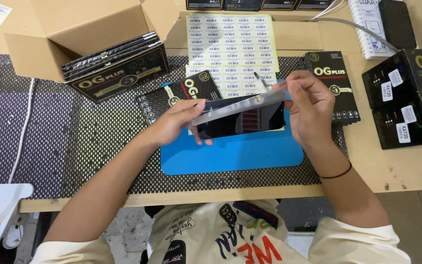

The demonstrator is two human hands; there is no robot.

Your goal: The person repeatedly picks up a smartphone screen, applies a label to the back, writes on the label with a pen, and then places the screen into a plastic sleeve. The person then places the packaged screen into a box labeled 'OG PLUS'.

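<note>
While both hands pinch its ends, the dark glass panel (242, 120) spans left hand (174, 122) to right hand (311, 107), long axis crosswise above the blue mat (230, 156).

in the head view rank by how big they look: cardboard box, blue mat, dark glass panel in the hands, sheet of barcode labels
1. cardboard box, cut off by the frame
2. blue mat, partly covered
3. sheet of barcode labels
4. dark glass panel, held nearer the camera, so unsure against the labels

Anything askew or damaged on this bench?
No damage visible. The cardboard box lies tipped on its side with flat black packs sliding out. Both the left hand and right hand hold a dark glass panel above the blue mat.
</note>
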